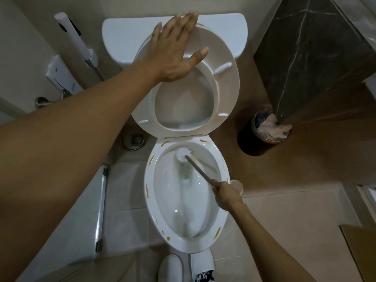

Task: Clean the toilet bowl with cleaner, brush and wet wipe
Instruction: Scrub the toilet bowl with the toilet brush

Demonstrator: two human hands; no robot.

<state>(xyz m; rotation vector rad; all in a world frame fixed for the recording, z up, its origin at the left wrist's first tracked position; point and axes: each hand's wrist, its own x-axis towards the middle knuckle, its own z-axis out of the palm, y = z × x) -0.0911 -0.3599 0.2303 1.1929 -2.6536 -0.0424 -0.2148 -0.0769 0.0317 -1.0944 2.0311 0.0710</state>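
**White bristles set against the bowl's far wall**

White porcelain is marked with yellow-orange streaks around the rim of the toilet bowl (149, 202). The brush (182, 154) is held inside it — its wooden handle is gripped in a closed fist by the right hand (225, 193), and the bristle head is pressed near the far inner wall, just below the hinge. The raised seat (225, 86) is steadied by the left hand (175, 51), whose fingers are spread flat and wide against it. A dark waste bin (247, 139) is seen on the right, stuffed with crumpled tissue.
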